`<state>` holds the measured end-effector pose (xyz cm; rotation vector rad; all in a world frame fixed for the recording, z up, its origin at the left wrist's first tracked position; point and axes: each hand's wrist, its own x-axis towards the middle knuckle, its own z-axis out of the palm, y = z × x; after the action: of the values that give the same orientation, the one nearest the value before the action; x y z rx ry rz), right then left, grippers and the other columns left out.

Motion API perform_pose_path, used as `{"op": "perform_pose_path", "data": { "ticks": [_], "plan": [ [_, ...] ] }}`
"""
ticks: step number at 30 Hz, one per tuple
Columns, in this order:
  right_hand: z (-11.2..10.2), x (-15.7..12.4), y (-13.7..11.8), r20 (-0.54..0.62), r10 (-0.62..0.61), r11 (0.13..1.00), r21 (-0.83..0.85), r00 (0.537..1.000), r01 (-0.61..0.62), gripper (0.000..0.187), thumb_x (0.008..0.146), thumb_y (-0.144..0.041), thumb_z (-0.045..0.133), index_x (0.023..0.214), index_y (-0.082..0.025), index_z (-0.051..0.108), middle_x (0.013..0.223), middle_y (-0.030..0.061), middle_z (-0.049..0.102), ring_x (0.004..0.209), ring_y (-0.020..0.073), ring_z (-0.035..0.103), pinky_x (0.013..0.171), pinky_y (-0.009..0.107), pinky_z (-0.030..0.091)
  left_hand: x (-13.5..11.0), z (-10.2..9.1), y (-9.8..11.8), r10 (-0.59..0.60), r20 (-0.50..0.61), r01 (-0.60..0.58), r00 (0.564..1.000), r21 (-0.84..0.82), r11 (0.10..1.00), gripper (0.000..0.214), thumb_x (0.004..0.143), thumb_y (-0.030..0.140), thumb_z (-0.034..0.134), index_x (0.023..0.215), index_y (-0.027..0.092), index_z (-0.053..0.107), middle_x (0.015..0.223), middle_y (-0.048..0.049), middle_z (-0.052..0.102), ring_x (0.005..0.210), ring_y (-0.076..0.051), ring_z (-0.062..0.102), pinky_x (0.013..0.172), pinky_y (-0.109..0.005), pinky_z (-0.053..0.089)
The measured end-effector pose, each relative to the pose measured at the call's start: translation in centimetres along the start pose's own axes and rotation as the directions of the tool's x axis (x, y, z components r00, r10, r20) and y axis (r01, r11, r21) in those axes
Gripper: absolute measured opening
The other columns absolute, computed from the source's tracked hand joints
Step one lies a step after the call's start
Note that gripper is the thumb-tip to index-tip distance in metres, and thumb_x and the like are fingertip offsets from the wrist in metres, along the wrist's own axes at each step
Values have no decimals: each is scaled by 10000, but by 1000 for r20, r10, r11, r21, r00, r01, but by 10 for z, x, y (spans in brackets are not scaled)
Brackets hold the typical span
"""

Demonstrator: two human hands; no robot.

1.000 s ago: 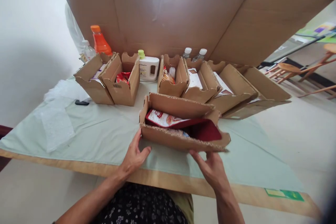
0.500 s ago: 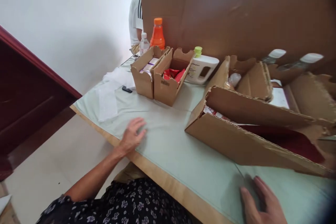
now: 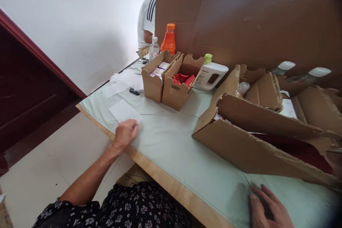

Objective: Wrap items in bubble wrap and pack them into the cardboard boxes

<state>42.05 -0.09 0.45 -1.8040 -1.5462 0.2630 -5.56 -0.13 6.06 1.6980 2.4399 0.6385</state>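
Note:
My left hand (image 3: 125, 133) is closed at the near edge of the table, its fingers pinched on the corner of a thin white tissue-like sheet (image 3: 123, 109). The sheet lies on the pale green cloth (image 3: 165, 139). More thin white sheets (image 3: 125, 79) lie crumpled farther back, beside a small black object (image 3: 134, 91) whose kind I cannot make out. On the right, my right hand (image 3: 269, 208) rests low by the table's front with thumb and fingers apart, holding nothing. It is nearest to a long cardboard box (image 3: 240, 149), with a dark red item inside.
Two small cardboard boxes (image 3: 175, 96) hold red packets and pale packages. Behind stand an orange bottle (image 3: 168, 41), a clear bottle (image 3: 154, 49) and a white jug (image 3: 211, 74). A cardboard panel (image 3: 240, 21) walls the back; a person in white (image 3: 146, 17) sits beyond.
My left hand has drawn in slightly left and closed from open on the sheet, which has come toward me, apart from the others. My right hand stays about where it was. The view has shifted slightly.

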Motion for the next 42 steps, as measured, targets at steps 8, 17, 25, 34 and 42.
{"op": "perform_pose_path", "data": {
  "ticks": [8,17,25,34,42],
  "plan": [
    [6,-37,-68,147,269,742,598,952,-302,552,896,-566,651,1292,-182,619,1293,179,700,1068,306,725,901,478,566,-100,44,163,722,329,-429,608,-629,648,433,908,310,662,1327,205,639,1126,-95,770,1001,-248,722,886,-346,566],
    [12,-45,-33,58,1,1000,16,998,-2,477,881,-538,646,1215,-198,677,1419,190,617,1277,379,564,1052,615,424,-47,65,120,484,68,-434,872,-349,831,306,903,222,601,1192,191,698,1315,-160,670,1280,-361,558,1098,-588,447],
    [17,-46,-54,-14,-103,990,97,995,104,167,969,-367,577,1016,-237,670,1301,117,700,1192,301,644,995,511,464,-31,78,110,417,36,-382,908,-341,859,78,854,161,597,882,216,645,1131,-101,711,1135,-294,634,1024,-483,497],
    [-1,-35,-69,-147,-78,949,293,986,119,45,942,-217,545,912,-246,562,1187,98,708,1144,251,684,1018,486,521,-38,53,88,359,47,-261,932,-601,756,55,867,268,571,860,224,603,1184,-94,707,1135,-244,654,1002,-407,521],
    [-6,-50,-59,104,-106,965,250,989,77,339,912,-313,610,1243,-244,626,1279,111,702,1209,271,650,1031,487,524,-41,57,74,354,144,-219,924,-560,799,95,861,281,556,904,221,615,938,-45,706,921,-216,667,880,-363,552]
  ]
}}
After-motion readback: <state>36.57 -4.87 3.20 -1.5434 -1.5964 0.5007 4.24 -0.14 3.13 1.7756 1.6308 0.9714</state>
